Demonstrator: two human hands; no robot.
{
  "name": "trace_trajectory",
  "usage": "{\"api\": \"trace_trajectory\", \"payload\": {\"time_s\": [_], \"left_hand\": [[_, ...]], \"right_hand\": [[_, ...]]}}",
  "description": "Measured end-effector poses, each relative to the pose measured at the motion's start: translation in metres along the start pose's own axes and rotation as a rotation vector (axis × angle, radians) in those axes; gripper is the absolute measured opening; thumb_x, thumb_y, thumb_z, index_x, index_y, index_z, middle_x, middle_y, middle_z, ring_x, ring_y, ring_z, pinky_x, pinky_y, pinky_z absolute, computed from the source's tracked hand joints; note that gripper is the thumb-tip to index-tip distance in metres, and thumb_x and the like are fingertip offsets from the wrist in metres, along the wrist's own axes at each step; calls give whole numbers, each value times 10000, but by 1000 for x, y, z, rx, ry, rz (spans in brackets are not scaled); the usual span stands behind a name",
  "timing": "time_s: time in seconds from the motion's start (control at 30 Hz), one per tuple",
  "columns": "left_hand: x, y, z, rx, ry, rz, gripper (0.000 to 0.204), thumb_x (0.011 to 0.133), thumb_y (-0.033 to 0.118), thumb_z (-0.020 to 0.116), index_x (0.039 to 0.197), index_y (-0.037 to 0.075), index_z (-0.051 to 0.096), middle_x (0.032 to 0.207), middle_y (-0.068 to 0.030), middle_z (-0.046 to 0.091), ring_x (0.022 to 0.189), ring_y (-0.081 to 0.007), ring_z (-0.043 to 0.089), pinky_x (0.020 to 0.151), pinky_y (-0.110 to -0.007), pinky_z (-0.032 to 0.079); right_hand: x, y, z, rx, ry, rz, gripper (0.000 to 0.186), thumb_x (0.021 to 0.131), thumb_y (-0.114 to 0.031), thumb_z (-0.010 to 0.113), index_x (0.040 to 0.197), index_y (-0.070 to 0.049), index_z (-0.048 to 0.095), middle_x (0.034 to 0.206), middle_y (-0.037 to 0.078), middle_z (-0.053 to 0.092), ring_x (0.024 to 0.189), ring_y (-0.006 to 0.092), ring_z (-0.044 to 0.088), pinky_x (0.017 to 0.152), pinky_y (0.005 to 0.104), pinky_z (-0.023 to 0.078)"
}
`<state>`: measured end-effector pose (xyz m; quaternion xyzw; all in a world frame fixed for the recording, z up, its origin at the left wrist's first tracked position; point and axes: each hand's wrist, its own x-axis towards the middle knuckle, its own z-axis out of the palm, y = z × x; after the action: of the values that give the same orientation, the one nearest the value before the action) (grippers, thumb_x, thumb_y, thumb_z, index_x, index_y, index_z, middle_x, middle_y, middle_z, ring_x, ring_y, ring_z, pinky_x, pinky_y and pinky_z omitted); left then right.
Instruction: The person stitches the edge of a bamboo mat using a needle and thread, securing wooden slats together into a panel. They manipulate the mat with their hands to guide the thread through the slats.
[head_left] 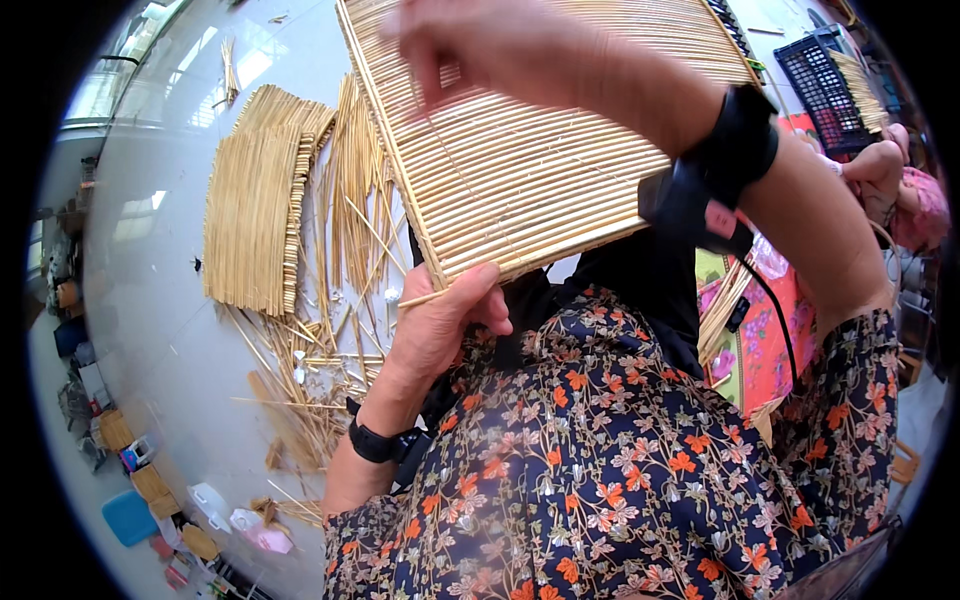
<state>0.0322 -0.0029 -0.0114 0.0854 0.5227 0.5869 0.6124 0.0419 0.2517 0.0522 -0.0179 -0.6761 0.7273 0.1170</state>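
Observation:
A slatted panel of straw-coloured stalks (560, 190) lies tilted before me, framed along its left side by a paler strip. At its near left corner my left hand (445, 325) is closed, thumb on top, on the panel's edge, where a stalk end sticks out. My right hand (465, 50) hangs over the panel's upper left part, blurred by motion. Its fingers look curled into a pinch. From below them a thin thread (447, 150) runs down across the slats; the grip on it is smeared. Thread lines also cross the slats farther right.
Left of the panel, a stacked bundle of cut stalks (250, 215) lies on the pale floor (150, 290), with loose stalks (355, 180) beside it. At right are a red floral cloth (780, 320), a dark plastic crate (820, 90) and another person's bare limb (875, 170). A black cable (780, 310) hangs from my right wrist.

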Motion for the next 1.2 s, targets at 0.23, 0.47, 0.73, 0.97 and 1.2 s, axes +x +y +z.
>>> {"api": "trace_trajectory", "payload": {"time_s": [0.23, 0.47, 0.73, 0.97, 1.2], "left_hand": [[-5, -2, -13, -16, 12, -21, 251, 944, 234, 729, 1020, 3, 663, 759, -66, 700, 616, -144, 697, 573, -271, 612], [-18, 4, -26, 144, 44, -225, 312, 968, 272, 667, 890, -30, 678, 645, -123, 685, 515, -203, 684, 475, -305, 589], [-14, 5, -23, 80, 32, -193, 316, 929, 269, 736, 875, -36, 679, 637, -94, 674, 495, -169, 660, 452, -280, 569], [-16, 5, -23, 64, 43, -200, 283, 917, 218, 729, 885, -57, 674, 678, -94, 655, 491, -172, 639, 426, -312, 569], [-19, 6, -22, 52, 36, -200, 245, 936, 226, 725, 913, -12, 676, 631, -65, 668, 490, -131, 645, 449, -247, 553]], "right_hand": [[34, -33, -68, 330, 274, -262, 133, 1055, -98, 505, 1021, -3, 592, 822, 76, 625, 753, 183, 658, 874, 426, 628], [-76, -20, -16, -341, 69, 135, 193, 1001, -169, 606, 976, 7, 681, 726, 50, 671, 616, 136, 649, 594, 278, 545], [-145, 5, 37, -841, -82, -62, 68, 853, -65, 686, 894, -96, 641, 644, 69, 590, 686, 264, 660, 775, 391, 527], [-146, 2, 40, -798, -186, -48, 234, 752, 16, 737, 974, -43, 690, 703, 65, 636, 699, 253, 657, 894, 399, 542], [-141, -6, 43, -796, -222, -44, 187, 747, -11, 722, 912, -45, 642, 675, 72, 611, 684, 260, 645, 912, 415, 527]]}}
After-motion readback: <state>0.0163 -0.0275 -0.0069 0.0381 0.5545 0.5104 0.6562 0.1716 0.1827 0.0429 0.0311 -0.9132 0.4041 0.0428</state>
